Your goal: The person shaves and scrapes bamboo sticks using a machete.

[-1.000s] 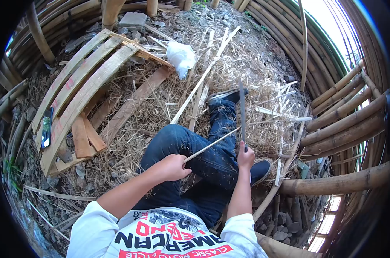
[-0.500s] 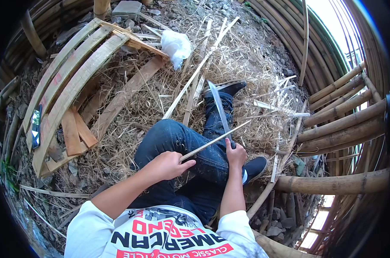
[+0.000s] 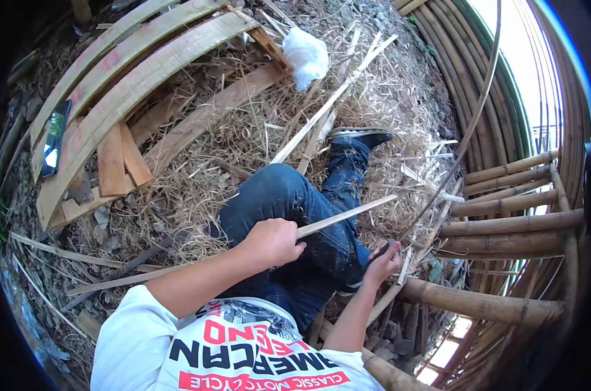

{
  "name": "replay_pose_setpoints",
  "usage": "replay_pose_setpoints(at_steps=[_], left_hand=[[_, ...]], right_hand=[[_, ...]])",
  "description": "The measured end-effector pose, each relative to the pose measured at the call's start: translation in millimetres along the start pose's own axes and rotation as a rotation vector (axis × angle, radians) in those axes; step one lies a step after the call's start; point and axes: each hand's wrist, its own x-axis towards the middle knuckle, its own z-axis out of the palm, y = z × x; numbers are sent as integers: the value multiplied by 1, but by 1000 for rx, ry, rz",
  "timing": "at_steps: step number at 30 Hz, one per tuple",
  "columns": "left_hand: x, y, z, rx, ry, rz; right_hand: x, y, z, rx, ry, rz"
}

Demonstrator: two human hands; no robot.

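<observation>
My left hand (image 3: 274, 242) is closed around a pale bamboo strip (image 3: 347, 214). One end of the strip points up and right across my jeans, and the other runs back under my forearm to the lower left. Over at the right, my right hand (image 3: 383, 260) grips the dark handle of a knife (image 3: 392, 247) beside my lower leg. The blade is hard to make out against the shavings and poles. Between the strip's tip and the right hand there is a gap. Curly shavings (image 3: 243, 143) cover the ground around my bent legs.
A curved wooden pallet (image 3: 145, 72) lies at the upper left with a phone (image 3: 54, 138) on it. A white plastic bag (image 3: 305, 57) sits beyond my knee. Bamboo poles (image 3: 484, 303) form a frame at the right. Long pale strips (image 3: 334, 98) lie on the shavings.
My right hand has moved right and down with the knife, away from the strip. The left hand still holds the strip. The whole view has shifted.
</observation>
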Motion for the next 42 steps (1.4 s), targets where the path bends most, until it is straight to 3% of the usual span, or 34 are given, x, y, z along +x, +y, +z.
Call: replay_pose_setpoints(at_steps=[2, 5, 8, 11, 14, 18, 23, 25, 28, 35, 42], left_hand=[[0, -2, 3, 34, 54, 27], [-4, -2, 3, 47, 65, 30], [-10, -5, -2, 38, 67, 41], [-12, -13, -3, -58, 65, 75], [-10, -13, 1, -78, 111, 89], [-11, -16, 7, 4, 140, 119], [-14, -16, 8, 74, 156, 159], [-11, -17, 11, 97, 148, 176], [-7, -18, 15, 122, 171, 185], [-3, -9, 19, 102, 205, 109], [-2, -5, 21, 69, 206, 86]], right_hand=[[-31, -13, 4, 77, -91, -18], [-80, -18, 21, -109, -412, -72], [-91, -41, 49, -503, -433, -588], [-85, -77, 61, -702, -544, -648], [-68, -80, 56, -756, -661, -615], [-44, -60, 40, -829, -539, -602], [-4, -36, 15, -908, -428, -188], [-1, -20, 7, -898, -387, -147], [-20, -17, 5, -849, -383, -148], [-88, -30, 29, -530, -646, -165], [-61, -34, 15, -587, -602, -308]])
